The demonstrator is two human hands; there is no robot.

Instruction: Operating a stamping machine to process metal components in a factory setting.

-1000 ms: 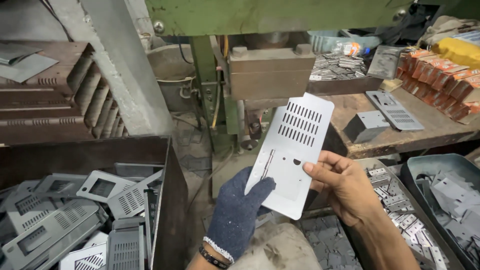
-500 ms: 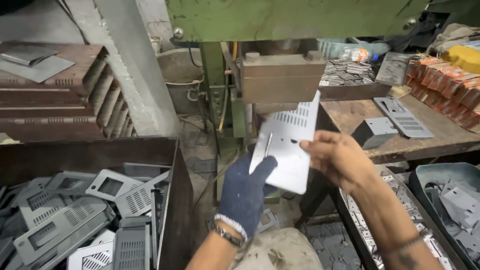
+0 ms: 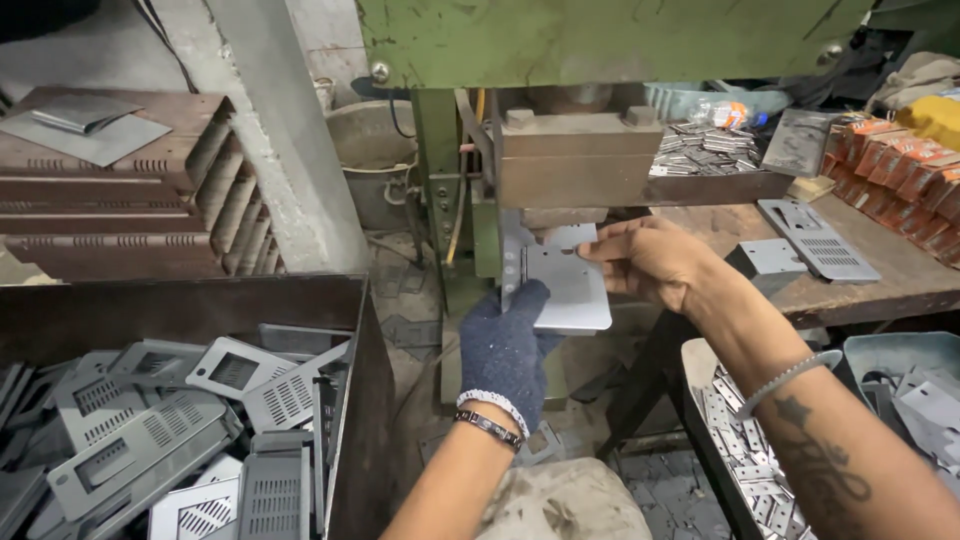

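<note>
While both hands, left hand [image 3: 505, 340] and right hand [image 3: 645, 262], grip it, the press block [image 3: 580, 160] hides the plate's [image 3: 570, 290] top.

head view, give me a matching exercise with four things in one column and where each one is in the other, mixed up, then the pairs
Things:
1. metal plate
2. left hand
3. right hand
4. punched grey panels

Places or states:
A. bare, gripping the plate's right edge
B. piled loose in the dark bin at lower left
C. in a dark knit glove, holding the plate's lower left edge
D. held between both hands, under the block of the green press

Pairs: 1-D, 2-C, 3-A, 4-B
</note>
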